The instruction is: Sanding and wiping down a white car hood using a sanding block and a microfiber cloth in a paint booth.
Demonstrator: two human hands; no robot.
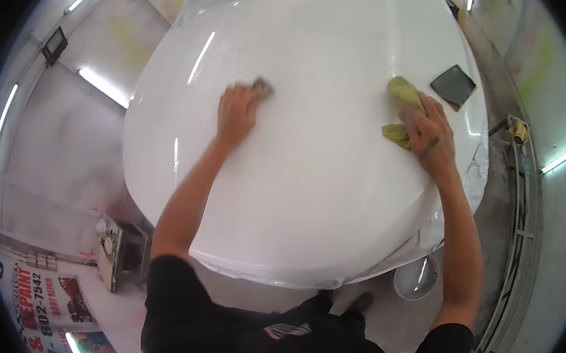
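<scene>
A glossy white car hood spreads out before me, with plastic sheeting along its edges. My left hand is closed round a small dark grey piece of sandpaper, slightly blurred, and rests on the left part of the hood. On the right side, my right hand grips a crumpled yellow-green cloth against the surface. Part of the cloth sticks out on both sides of the fingers. Beyond that hand, a dark square sheet of sandpaper lies near the hood's right edge.
A bucket stands on the floor below the hood's front right edge. Along the right wall is a metal rack with a yellowish cloth on it. At the lower left are a small cabinet and a printed banner.
</scene>
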